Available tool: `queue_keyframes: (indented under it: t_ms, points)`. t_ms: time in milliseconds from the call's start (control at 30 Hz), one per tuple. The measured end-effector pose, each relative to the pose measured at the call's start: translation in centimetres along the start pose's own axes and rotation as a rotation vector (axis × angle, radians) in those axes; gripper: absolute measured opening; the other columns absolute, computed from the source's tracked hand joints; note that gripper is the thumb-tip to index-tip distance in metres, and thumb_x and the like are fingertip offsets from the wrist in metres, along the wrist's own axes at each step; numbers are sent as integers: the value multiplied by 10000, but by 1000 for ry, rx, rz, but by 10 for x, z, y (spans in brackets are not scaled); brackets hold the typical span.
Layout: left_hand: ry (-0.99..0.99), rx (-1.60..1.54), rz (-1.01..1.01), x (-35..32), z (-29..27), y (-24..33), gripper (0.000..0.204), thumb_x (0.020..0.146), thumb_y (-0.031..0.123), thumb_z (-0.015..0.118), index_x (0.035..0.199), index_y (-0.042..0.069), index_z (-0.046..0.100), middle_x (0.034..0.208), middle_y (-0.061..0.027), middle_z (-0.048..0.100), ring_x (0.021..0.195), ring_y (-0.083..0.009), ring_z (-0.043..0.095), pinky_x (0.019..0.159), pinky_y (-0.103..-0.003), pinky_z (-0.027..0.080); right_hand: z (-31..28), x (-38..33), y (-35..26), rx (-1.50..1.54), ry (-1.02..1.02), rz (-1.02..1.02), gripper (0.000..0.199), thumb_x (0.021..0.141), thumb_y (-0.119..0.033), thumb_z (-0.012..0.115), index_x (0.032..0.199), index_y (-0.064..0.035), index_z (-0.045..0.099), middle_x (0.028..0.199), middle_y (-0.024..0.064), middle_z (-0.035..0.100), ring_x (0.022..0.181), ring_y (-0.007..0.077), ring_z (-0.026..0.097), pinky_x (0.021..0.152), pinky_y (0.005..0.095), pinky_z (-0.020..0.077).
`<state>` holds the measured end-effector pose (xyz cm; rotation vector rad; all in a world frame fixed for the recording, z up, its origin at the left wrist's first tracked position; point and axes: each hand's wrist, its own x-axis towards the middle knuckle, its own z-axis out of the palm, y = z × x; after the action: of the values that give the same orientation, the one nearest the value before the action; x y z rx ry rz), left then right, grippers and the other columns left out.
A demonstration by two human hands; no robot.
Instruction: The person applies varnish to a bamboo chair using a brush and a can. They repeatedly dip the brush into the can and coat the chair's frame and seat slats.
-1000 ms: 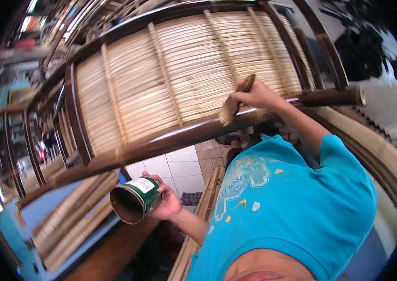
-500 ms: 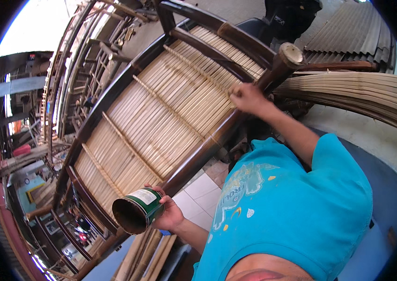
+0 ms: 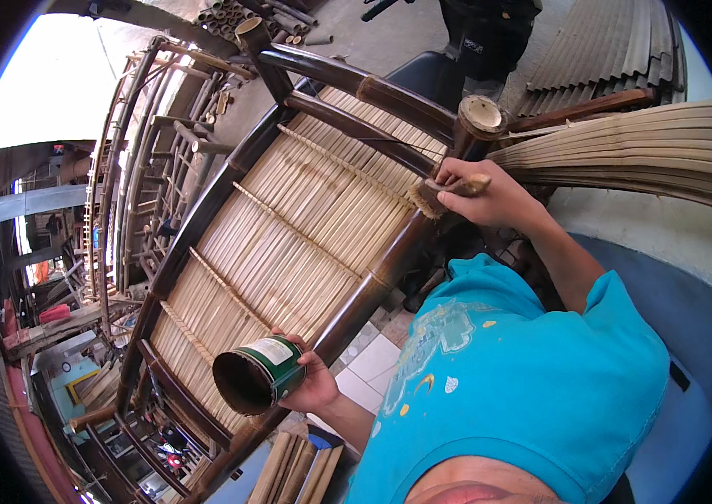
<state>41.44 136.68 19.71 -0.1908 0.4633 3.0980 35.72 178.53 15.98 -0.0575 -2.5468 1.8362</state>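
Observation:
A paintbrush [image 3: 465,186] with a wooden handle is gripped in my right hand [image 3: 490,197]. Its pale bristles [image 3: 428,202] meet the corner of a bamboo bed frame, where the slats join the dark rail. My left hand [image 3: 312,380] is wrapped around a green tin can [image 3: 284,368] with a white label, tilted so its dark mouth faces left. The inside is too dark to make out any contents. Between the hands spreads the slatted bamboo surface [image 3: 289,244], crossed by several braided strips and bordered by dark, glossy bamboo rails [image 3: 347,307].
Bundled bamboo strips [image 3: 625,151] lie at the right, below stacked corrugated sheets [image 3: 604,59]. A motorbike [image 3: 448,71] stands beyond the frame's far end. More bamboo frames [image 3: 133,185] lean at the left. Cut bamboo pieces [image 3: 293,470] lie near my left forearm.
My right hand has turned and drawn slightly back, so the brush now shows plainly. The can has shifted a little right, still in my left hand. The whole view has tilted somewhat.

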Motion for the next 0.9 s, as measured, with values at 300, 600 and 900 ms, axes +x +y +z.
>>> queue_keyframes:
  t_ms: [300, 600, 900]
  points:
    - [-69, 46, -129, 33, 7, -10, 778, 870, 311, 727, 1526, 94, 370, 1560, -209, 357, 1355, -421, 440, 908, -479, 572, -44, -40, -40, -526, 514, -595, 317, 857, -60, 728, 1167, 2, 708, 995, 157, 732, 891, 265, 735, 756, 342, 595]
    - [-182, -37, -259, 50, 5, -25, 690, 946, 379, 656, 1536, 137, 393, 1591, -229, 332, 1373, -440, 432, 921, -476, 560, -75, -60, -73, -677, 487, -402, 333, 841, -4, 735, 1173, 2, 702, 929, 164, 703, 824, 299, 705, 699, 372, 582]
    - [-182, -89, -251, 49, -37, -6, 753, 905, 409, 721, 1538, 154, 403, 1605, -225, 313, 1404, -456, 409, 940, -503, 566, -43, -39, -63, -753, 297, -361, 226, 828, -72, 752, 1043, -28, 693, 882, 168, 712, 811, 359, 712, 720, 409, 584]
